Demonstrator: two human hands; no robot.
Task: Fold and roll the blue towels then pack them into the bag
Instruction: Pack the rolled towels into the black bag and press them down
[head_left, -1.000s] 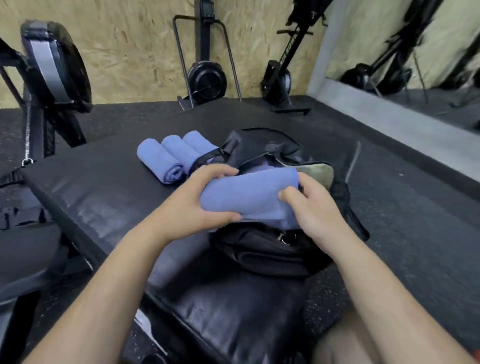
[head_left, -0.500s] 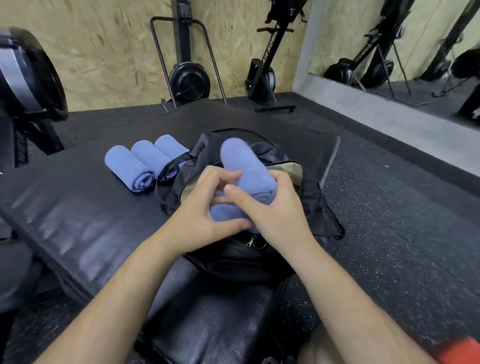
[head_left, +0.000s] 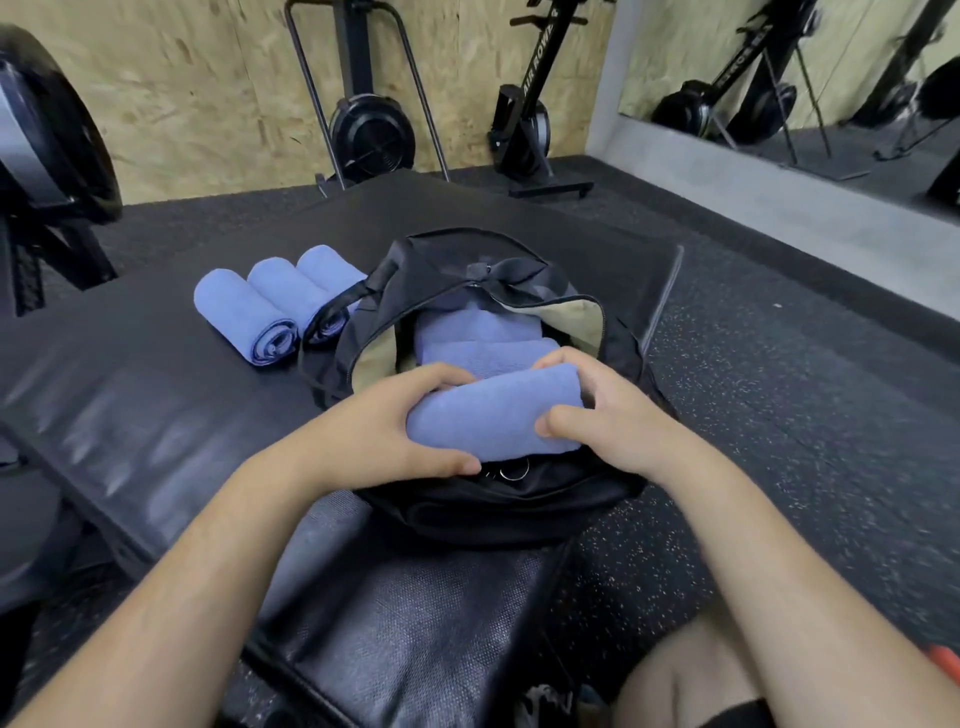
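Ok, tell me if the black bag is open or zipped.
Open. The black bag gapes, showing tan lining and two rolled blue towels inside; left hand and right hand hold a third roll at its mouth.

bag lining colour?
Tan/beige lining inside the black bag, seen around the open zip in the head view.

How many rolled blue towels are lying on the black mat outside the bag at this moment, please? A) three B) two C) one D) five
A: three rolled towels lie side by side on the mat beside the bag, while the left hand and right hand grip the towel being packed over the bag's opening.
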